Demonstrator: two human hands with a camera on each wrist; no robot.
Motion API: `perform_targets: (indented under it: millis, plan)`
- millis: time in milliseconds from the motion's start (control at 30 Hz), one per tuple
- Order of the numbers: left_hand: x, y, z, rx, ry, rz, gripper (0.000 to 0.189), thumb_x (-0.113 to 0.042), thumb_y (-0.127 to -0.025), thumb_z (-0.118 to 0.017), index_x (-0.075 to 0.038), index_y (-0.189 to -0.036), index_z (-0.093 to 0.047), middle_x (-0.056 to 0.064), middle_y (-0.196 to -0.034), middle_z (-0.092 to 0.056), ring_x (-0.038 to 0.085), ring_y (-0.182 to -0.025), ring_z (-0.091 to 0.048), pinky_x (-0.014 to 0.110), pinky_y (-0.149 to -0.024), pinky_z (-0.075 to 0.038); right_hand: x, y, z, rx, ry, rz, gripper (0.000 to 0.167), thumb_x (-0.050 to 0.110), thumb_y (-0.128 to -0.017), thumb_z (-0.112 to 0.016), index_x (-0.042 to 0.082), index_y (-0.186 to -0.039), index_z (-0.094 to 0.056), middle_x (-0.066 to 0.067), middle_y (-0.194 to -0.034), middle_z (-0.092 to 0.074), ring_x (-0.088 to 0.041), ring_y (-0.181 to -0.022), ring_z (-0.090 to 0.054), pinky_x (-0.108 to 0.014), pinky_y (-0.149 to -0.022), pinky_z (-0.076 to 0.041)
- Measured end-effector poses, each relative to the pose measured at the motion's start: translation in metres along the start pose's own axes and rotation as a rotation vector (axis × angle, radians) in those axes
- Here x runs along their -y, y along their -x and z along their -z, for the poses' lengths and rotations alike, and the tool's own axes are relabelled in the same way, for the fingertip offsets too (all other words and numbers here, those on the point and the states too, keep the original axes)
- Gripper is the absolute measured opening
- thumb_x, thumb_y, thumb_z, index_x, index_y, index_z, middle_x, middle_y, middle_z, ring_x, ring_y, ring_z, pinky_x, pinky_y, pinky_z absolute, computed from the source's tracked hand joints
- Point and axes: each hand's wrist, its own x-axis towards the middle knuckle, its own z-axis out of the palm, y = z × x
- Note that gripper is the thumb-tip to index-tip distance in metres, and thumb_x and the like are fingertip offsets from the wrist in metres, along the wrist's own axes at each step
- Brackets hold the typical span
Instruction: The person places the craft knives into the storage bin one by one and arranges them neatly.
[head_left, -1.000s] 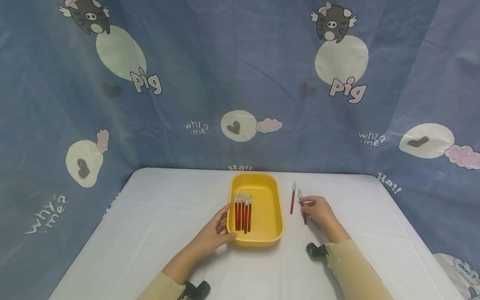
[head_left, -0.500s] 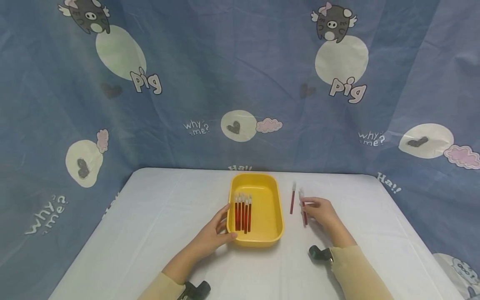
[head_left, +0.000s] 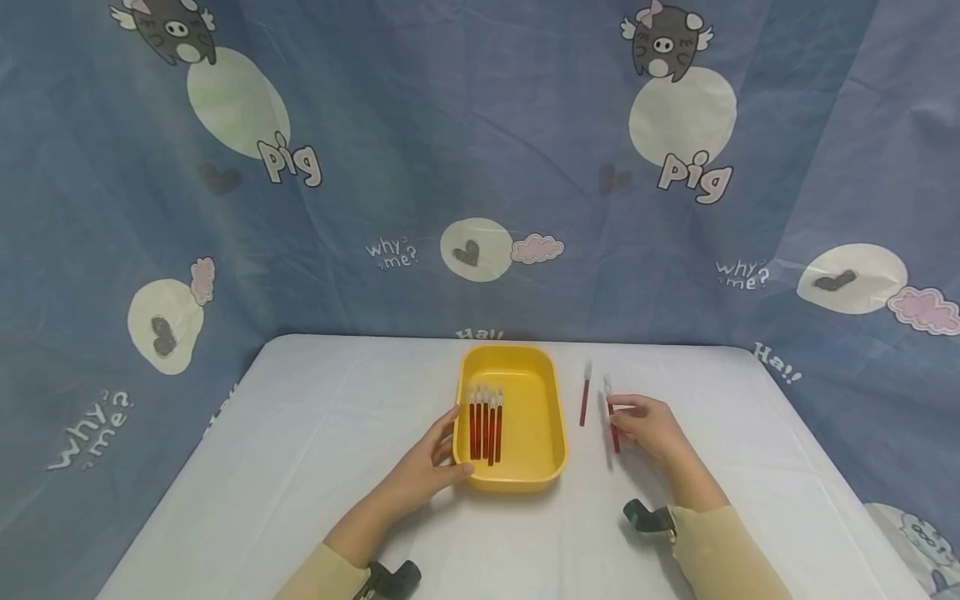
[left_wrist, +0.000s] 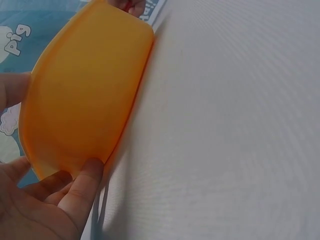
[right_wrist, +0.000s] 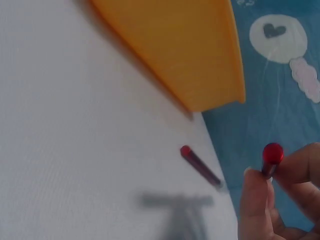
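Observation:
My right hand (head_left: 651, 427) pinches a thin red pen (head_left: 614, 433) with a pale, translucent tip between thumb and fingers. Its shadow falls apart from it on the white table. In the right wrist view the round red end of this pen (right_wrist: 272, 154) faces the camera. A second red pen (head_left: 584, 402) lies on the table between that hand and the yellow tray (head_left: 536, 417). Several matching pens (head_left: 486, 429) lie side by side along the tray's left part, pale tips away from me. My left hand (head_left: 423, 471) holds the tray's near left corner, thumb at the rim, fingers against the side wall.
The white table (head_left: 300, 467) ends at the back against a blue patterned cloth (head_left: 360, 167). A dark wrist camera (head_left: 648, 517) juts from the right sleeve, and another dark camera (head_left: 393, 579) from the left one.
The right hand has shifted slightly right and towards me, raising the pinched pen so its shadow now stands apart. The left hand and tray stay where they were.

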Motion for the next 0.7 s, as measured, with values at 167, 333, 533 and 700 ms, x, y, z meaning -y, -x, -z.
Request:
perform_targets:
  millis: [167,333,533,700]
  plan:
    - [0.0,0.0,0.0,-0.002,0.006,0.005,0.096,-0.035,-0.084,-0.082,-0.035,-0.159,-0.023,0.011,-0.162,-0.029,0.036,-0.142,-0.04,0.055,-0.11,-0.039,0.009,0.009,-0.002,-0.002,-0.012,-0.009,0.041,0.002,-0.092,-0.065,-0.005,-0.132,-0.059,-0.02,-0.112,-0.066,-0.012,-0.083,-0.065,-0.027,-0.073,-0.059]
    - [-0.001,0.001,0.0,-0.004,0.001,0.003,0.097,-0.035,-0.083,-0.082,-0.035,-0.159,-0.023,0.011,-0.162,-0.03,0.036,-0.142,-0.04,0.055,-0.11,-0.04,0.017,0.014,-0.006,0.003,-0.053,-0.003,0.042,0.0,-0.093,-0.062,-0.006,-0.134,-0.057,-0.027,-0.118,-0.063,-0.017,-0.088,-0.069,-0.028,-0.079,-0.06]
    - [-0.001,0.001,0.0,-0.009,0.017,-0.006,0.096,-0.033,-0.083,-0.083,-0.034,-0.159,-0.024,0.011,-0.162,-0.031,0.036,-0.142,-0.04,0.055,-0.109,-0.04,0.028,0.017,-0.016,-0.001,-0.087,0.017,0.041,0.002,-0.094,-0.061,-0.005,-0.134,-0.057,-0.024,-0.113,-0.064,-0.028,-0.094,-0.07,-0.033,-0.084,-0.06]
    - [0.0,0.0,0.001,-0.008,0.01,-0.006,0.096,-0.034,-0.084,-0.082,-0.034,-0.159,-0.023,0.011,-0.162,-0.03,0.036,-0.142,-0.039,0.055,-0.11,-0.04,0.037,0.02,-0.029,0.004,-0.14,0.04,0.04,0.001,-0.094,-0.062,-0.006,-0.133,-0.058,-0.023,-0.11,-0.064,-0.027,-0.092,-0.07,-0.035,-0.084,-0.06]
